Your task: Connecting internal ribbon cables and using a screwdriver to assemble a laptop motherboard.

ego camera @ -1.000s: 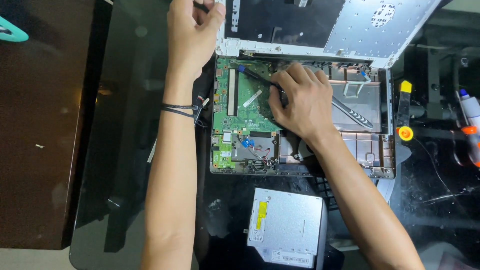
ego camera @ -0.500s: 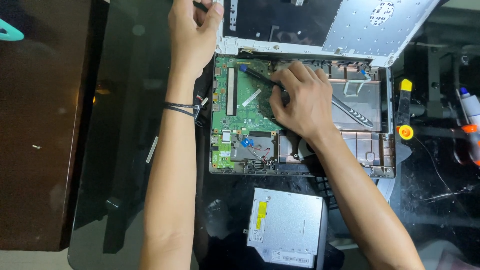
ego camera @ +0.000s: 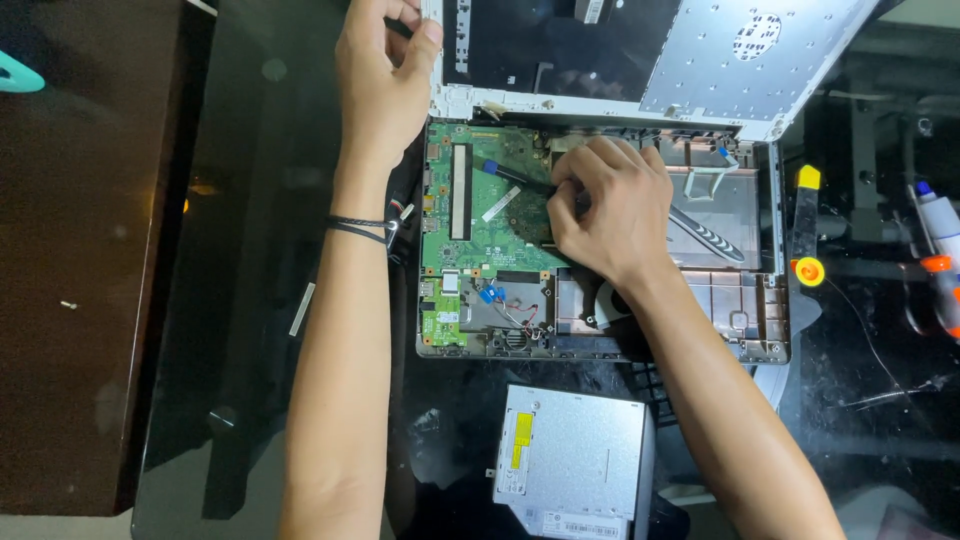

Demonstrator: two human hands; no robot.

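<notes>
Laptop chassis [ego camera: 760, 300] lies open on the dark glass surface [ego camera: 250, 300], a silver optical drive [ego camera: 570, 460] nearest me. Right hand [ego camera: 605, 215] grips a black tool, tip on the green motherboard [ego camera: 480, 220]; careful prying seems needed. Beyond, left hand [ego camera: 385, 75] pinches the lid's corner.

Black glass table [ego camera: 250, 200] bears opened laptop [ego camera: 600, 250], optical drive [ego camera: 570, 460]

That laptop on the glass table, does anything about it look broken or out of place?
The laptop lies opened up, its green circuit board bare. A silver disc drive lies loose in front of it. The right hand holds a dark tool; the left hand grips the laptop's corner.
</notes>
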